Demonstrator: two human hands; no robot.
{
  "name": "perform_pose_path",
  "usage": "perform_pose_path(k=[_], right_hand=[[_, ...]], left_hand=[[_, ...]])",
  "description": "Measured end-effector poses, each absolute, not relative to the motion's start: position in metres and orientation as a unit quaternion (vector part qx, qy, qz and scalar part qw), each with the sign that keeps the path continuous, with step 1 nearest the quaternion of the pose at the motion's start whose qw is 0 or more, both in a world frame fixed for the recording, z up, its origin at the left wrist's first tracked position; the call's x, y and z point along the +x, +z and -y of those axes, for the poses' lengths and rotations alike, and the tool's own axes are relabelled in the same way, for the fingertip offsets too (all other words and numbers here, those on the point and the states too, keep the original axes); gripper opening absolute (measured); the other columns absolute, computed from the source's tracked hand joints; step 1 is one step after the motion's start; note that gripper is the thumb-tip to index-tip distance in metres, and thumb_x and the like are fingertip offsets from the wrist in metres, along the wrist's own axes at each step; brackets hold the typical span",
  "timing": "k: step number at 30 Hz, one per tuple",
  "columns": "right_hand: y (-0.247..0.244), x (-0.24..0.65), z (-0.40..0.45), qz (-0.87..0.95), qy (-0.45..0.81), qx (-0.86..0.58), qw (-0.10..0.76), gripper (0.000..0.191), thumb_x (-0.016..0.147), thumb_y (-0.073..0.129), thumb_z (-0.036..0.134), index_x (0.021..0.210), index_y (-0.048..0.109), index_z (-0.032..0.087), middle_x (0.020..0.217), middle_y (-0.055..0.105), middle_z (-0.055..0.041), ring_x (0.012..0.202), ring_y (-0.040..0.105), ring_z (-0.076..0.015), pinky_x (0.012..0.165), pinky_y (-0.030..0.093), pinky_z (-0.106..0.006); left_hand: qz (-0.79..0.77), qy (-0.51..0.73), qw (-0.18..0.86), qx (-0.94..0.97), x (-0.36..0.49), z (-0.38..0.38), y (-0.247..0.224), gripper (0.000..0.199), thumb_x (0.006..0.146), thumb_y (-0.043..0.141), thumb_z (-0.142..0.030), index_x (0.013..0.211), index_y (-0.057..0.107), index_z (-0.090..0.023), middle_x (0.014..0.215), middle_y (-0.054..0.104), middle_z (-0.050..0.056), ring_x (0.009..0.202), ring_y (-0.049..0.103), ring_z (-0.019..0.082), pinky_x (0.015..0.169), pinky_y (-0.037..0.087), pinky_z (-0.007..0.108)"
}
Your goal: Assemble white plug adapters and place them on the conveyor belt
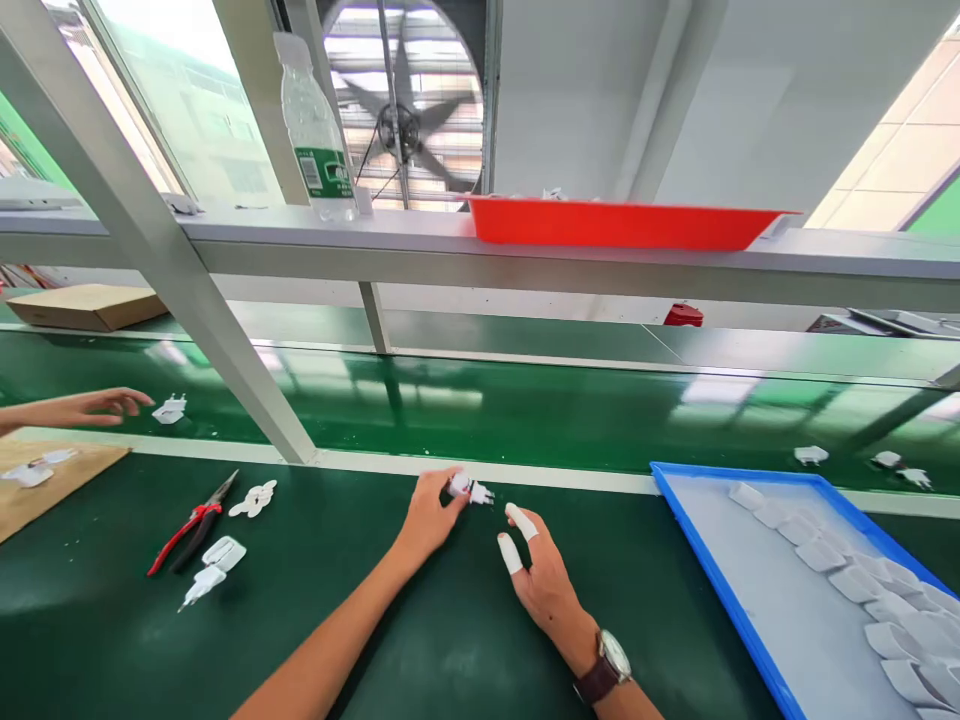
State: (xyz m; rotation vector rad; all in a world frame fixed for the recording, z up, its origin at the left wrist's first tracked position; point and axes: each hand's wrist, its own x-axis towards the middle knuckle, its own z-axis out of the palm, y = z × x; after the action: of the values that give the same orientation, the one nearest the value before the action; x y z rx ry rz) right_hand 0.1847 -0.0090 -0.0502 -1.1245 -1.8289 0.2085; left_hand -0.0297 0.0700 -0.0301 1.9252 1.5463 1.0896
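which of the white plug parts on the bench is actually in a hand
The white plug part at the belt's edge, pinched by the left hand. The white pieces by the red pliers lie untouched.

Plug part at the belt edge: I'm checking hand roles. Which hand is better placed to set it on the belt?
Left hand: it probably suits best, since it already pinches the plug part beside the belt; the right hand rests open, empty.

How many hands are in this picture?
3. The left hand pinches a small white plug by the belt's edge; the right hand, with white finger covers, rests open beside it; another person's hand reaches in at far left.
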Motion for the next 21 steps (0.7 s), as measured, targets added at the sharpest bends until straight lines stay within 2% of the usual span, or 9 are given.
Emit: perform_pose_path(k=[4, 7, 11, 13, 15, 17, 19, 21], right_hand=[[-0.062, 0.182, 0.004, 0.795, 0.024, -0.455, 0.402, 0.051, 0.097, 0.051, 0.015, 0.147, 0.044, 0.019, 0.124, 0.065, -0.0159, 0.112, 0.066, -0.0309, 0.092, 0.061, -0.051], [-0.067, 0.182, 0.003, 0.802, 0.018, -0.462, 0.378, 0.051, 0.094, 0.05, 0.012, 0.145, 0.046, 0.017, 0.124, 0.065, -0.0159, 0.112, 0.066, -0.0303, 0.093, 0.061, -0.049], [-0.071, 0.184, 0.0, 0.805, 0.01, -0.456, 0.38, 0.051, 0.093, 0.049, 0.009, 0.144, 0.047, 0.017, 0.125, 0.066, -0.0156, 0.113, 0.066, -0.0298, 0.093, 0.061, -0.047], [-0.074, 0.186, -0.001, 0.809, 0.009, -0.449, 0.379, 0.052, 0.092, 0.049, 0.008, 0.143, 0.049, 0.017, 0.125, 0.066, -0.0152, 0.114, 0.065, -0.0304, 0.093, 0.061, -0.047], [-0.076, 0.189, -0.002, 0.814, 0.011, -0.441, 0.378, 0.05, 0.092, 0.048, 0.008, 0.141, 0.051, 0.018, 0.125, 0.066, -0.0152, 0.113, 0.066, -0.0307, 0.092, 0.061, -0.048], [-0.074, 0.191, -0.005, 0.814, 0.012, -0.433, 0.387, 0.046, 0.094, 0.048, 0.01, 0.139, 0.053, 0.018, 0.123, 0.067, -0.015, 0.11, 0.067, -0.03, 0.089, 0.062, -0.048], [-0.067, 0.19, -0.006, 0.812, 0.013, -0.419, 0.406, 0.039, 0.095, 0.048, 0.011, 0.133, 0.058, 0.018, 0.118, 0.069, -0.0147, 0.105, 0.069, -0.0289, 0.086, 0.063, -0.047], [-0.053, 0.187, -0.003, 0.812, 0.013, -0.409, 0.415, 0.031, 0.096, 0.047, 0.011, 0.121, 0.064, 0.015, 0.111, 0.071, -0.0149, 0.101, 0.071, -0.0281, 0.085, 0.063, -0.046]], left_hand=[[-0.633, 0.395, 0.176, 0.642, -0.057, -0.154, -0.018, 0.028, 0.086, 0.071, -0.018, 0.114, 0.066, -0.015, 0.114, 0.067, 0.01, 0.098, 0.067, 0.024, 0.095, 0.055, 0.046], [-0.663, 0.394, 0.154, 0.617, -0.071, -0.184, -0.013, 0.023, 0.089, 0.072, -0.022, 0.109, 0.065, -0.014, 0.109, 0.067, 0.008, 0.101, 0.066, 0.025, 0.095, 0.053, 0.05], [-0.672, 0.418, 0.116, 0.6, -0.077, -0.172, -0.019, 0.042, 0.079, 0.072, -0.015, 0.12, 0.062, -0.014, 0.116, 0.065, 0.015, 0.119, 0.058, 0.037, 0.105, 0.045, 0.06], [-0.662, 0.438, 0.097, 0.6, -0.076, -0.15, -0.026, 0.052, 0.079, 0.067, -0.017, 0.13, 0.056, -0.013, 0.125, 0.062, 0.019, 0.123, 0.055, 0.038, 0.106, 0.044, 0.06], [-0.641, 0.452, 0.092, 0.614, -0.071, -0.125, -0.033, 0.052, 0.083, 0.063, -0.021, 0.133, 0.054, -0.016, 0.127, 0.061, 0.017, 0.115, 0.06, 0.033, 0.099, 0.052, 0.052], [-0.618, 0.456, 0.102, 0.632, -0.063, -0.104, -0.039, 0.046, 0.084, 0.061, -0.026, 0.13, 0.058, -0.02, 0.118, 0.066, 0.011, 0.097, 0.068, 0.025, 0.086, 0.059, 0.041], [-0.603, 0.453, 0.119, 0.646, -0.057, -0.09, -0.04, 0.037, 0.083, 0.061, -0.03, 0.119, 0.065, -0.021, 0.105, 0.07, 0.007, 0.079, 0.069, 0.02, 0.074, 0.061, 0.034], [-0.592, 0.453, 0.139, 0.651, -0.054, -0.079, -0.034, 0.03, 0.082, 0.059, -0.033, 0.108, 0.068, -0.021, 0.096, 0.071, 0.005, 0.07, 0.069, 0.018, 0.07, 0.061, 0.032]])
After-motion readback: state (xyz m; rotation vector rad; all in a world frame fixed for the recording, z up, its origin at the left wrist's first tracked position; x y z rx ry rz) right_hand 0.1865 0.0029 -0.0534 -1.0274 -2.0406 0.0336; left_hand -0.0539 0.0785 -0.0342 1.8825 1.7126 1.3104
